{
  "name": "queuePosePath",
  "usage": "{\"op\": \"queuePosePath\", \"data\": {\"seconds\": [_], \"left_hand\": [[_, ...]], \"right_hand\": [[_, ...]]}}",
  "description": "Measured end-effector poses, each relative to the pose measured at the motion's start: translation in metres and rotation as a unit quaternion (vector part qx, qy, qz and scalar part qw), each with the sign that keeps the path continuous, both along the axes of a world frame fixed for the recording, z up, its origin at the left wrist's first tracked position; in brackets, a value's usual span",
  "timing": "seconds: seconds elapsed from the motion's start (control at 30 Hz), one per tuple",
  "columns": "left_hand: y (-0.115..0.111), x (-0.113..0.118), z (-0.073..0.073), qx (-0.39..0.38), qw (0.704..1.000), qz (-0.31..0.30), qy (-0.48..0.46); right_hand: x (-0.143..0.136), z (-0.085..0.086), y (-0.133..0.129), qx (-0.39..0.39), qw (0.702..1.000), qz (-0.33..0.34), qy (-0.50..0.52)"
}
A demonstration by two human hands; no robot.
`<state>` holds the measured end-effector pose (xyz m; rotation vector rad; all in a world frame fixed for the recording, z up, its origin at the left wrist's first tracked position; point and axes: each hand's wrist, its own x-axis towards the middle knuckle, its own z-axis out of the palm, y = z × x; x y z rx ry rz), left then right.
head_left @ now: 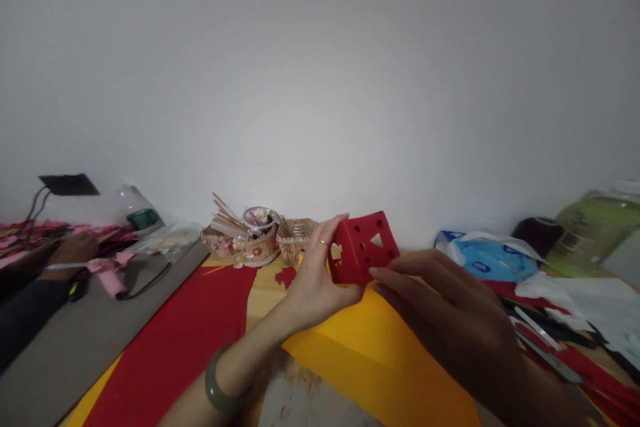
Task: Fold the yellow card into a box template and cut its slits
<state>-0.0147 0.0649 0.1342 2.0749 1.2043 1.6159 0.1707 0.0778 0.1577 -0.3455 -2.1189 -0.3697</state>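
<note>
A red paper box [364,250] with small cut-out shapes in its sides is held up in the middle. My left hand [317,280] grips it from the left, thumb beneath and fingers along its side. At the box's lower right corner are the fingertips of my right hand [445,300]; whether they pinch anything cannot be made out. Below the hands lies a yellow sheet [385,353]. A large red sheet [185,333] is spread on the left, and a small red cut piece [285,276] rests on the wooden table [260,300] behind my left hand.
Decorated baskets [257,247] with sticks stand near the wall. A blue tissue pack [493,259], scissors [547,353] and red scraps lie right, by a greenish jar [595,227]. At far left are a bottle [140,210] and another person's hand [77,250].
</note>
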Motion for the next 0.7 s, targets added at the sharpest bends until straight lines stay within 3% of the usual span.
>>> {"op": "queuePosePath", "data": {"seconds": [0.3,0.7], "left_hand": [[-0.006,-0.003,0.007,0.043,0.994,0.035,0.093],[-0.013,-0.001,0.013,0.013,0.992,0.058,0.113]], "right_hand": [[-0.001,-0.006,0.003,0.011,0.999,0.034,-0.021],[-0.004,-0.009,0.001,0.083,0.996,-0.01,-0.025]]}}
